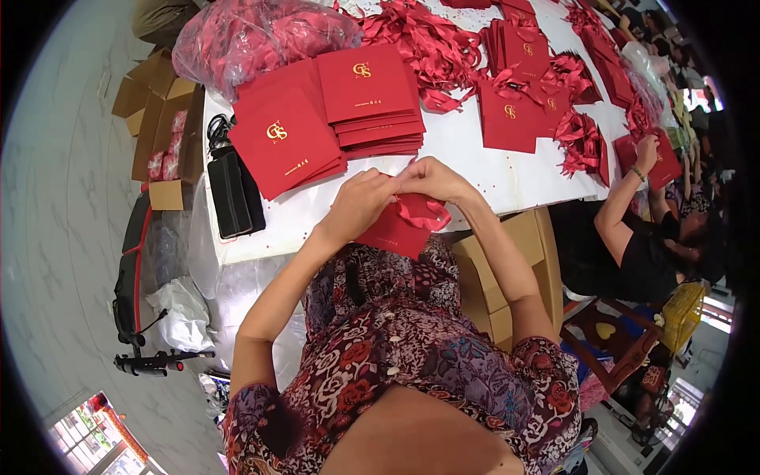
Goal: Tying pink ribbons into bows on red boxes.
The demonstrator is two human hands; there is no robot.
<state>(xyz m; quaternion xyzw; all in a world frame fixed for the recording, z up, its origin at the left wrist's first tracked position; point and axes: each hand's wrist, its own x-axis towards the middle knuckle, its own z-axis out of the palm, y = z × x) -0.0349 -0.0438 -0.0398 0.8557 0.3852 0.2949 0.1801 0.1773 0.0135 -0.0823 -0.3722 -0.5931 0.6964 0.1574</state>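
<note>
At the table's near edge, my left hand [364,203] is closed on the upper part of a flat red paper bag [393,239]. My right hand [433,180] pinches beside it at the bag's top edge, fingertips meeting those of the left. A loop of red ribbon [424,212] hangs below the right hand, over the bag's face. The exact grip of the fingertips is partly hidden. Just beyond my hands lie two stacks of red paper bags with gold print, a left stack [286,146] fanned out and a right stack [369,83] more even.
A clear plastic bag of red ribbons [265,39] and a loose ribbon heap [427,47] lie farther back. A black pouch [229,194] rests at the table's left edge, near an open cardboard box [180,127]. At right, a co-worker's hand [647,152] handles red bags.
</note>
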